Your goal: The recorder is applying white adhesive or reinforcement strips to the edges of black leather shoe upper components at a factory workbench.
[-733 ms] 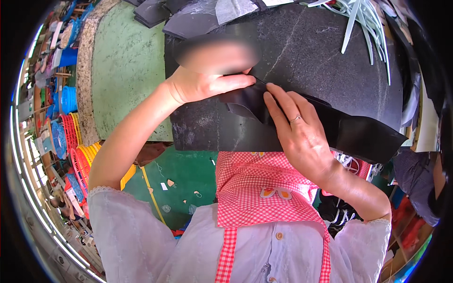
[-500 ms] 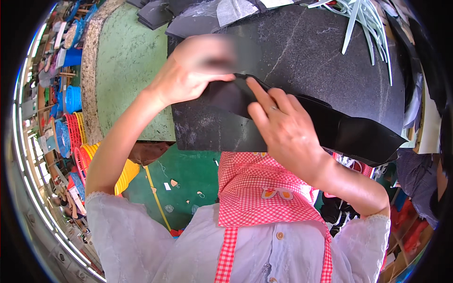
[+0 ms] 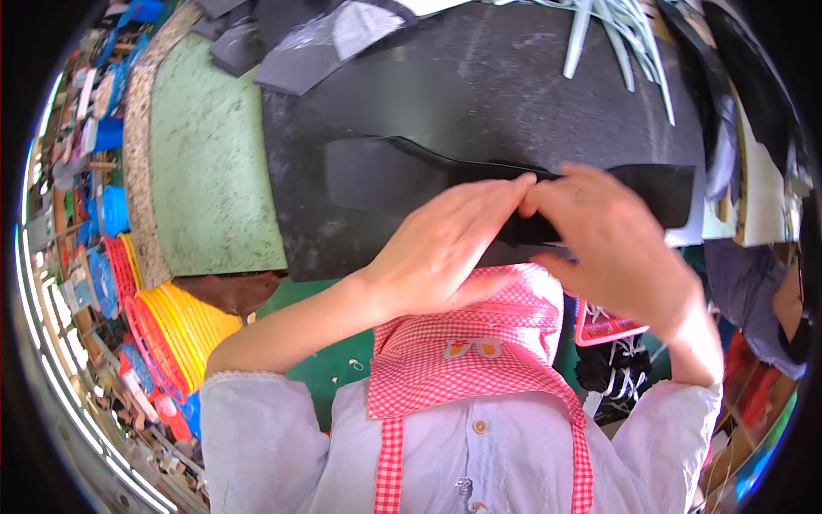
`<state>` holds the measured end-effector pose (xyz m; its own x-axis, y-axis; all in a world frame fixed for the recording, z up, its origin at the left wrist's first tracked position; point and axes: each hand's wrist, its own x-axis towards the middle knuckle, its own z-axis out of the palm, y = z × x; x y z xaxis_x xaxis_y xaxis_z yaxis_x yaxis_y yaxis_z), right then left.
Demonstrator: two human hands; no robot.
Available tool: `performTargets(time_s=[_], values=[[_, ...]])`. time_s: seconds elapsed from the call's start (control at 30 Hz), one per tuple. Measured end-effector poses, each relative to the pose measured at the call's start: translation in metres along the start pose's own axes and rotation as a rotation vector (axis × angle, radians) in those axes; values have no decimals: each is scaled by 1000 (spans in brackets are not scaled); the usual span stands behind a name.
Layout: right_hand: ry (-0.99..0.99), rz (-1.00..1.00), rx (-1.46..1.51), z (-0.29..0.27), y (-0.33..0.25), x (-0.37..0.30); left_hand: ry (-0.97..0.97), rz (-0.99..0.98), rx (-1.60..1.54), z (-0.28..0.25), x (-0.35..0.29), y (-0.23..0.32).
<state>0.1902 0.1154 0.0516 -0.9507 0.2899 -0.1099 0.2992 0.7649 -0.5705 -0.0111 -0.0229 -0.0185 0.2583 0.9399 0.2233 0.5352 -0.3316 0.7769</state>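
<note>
A long, thin black strip [image 3: 377, 171] of flexible sheet material lies across a dark board [image 3: 514, 86]; a narrow fold or raised edge runs along its far side. My left hand [image 3: 454, 244] rests over the strip's middle, fingers stretched out together with the tips at the folded edge. Fingertip to fingertip with it is my right hand [image 3: 608, 236], slightly blurred. Its fingers bend over the strip while the thumb sits apart, by the near side. Both hands cover the middle of the strip, and its right end [image 3: 659, 188] shows past my right hand.
Dark grey cut pieces [image 3: 295, 64] lie at the board's far left, and pale green strips [image 3: 616, 43] hang at the far right. A green tabletop [image 3: 214, 154] borders the board. Yellow stacked baskets [image 3: 188, 313] stand left below; a pink basket [image 3: 608, 325] is near my right forearm.
My left hand has come down from the strip's far left end to its middle. My right hand has shifted right and turned inward. The strip's left end now lies flatter.
</note>
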Motion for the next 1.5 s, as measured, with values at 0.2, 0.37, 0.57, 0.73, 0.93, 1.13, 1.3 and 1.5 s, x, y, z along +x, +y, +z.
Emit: performTargets(time_s=[0.2, 0.37, 0.57, 0.73, 0.93, 1.13, 1.3, 1.5], values=[[143, 316, -352, -60, 38, -33, 218, -28, 61, 31, 60, 5], [69, 371, 89, -51, 90, -34, 205, -120, 58, 41, 82, 0], [141, 329, 192, -23, 109, -42, 159, -133, 111, 40, 84, 1], [308, -24, -53, -2, 113, -62, -30, 18, 352, 38, 77, 14], [374, 28, -324, 15, 93, -105, -235, 171, 741, 41, 64, 27], [315, 114, -35, 38, 31, -89, -221, 139, 749, 37, 48, 41], [262, 245, -275, 37, 49, -121, -232, 52, 448, -1, 18, 34], [358, 107, -97, 58, 36, -86, -76, 98, 392, -7, 29, 4]])
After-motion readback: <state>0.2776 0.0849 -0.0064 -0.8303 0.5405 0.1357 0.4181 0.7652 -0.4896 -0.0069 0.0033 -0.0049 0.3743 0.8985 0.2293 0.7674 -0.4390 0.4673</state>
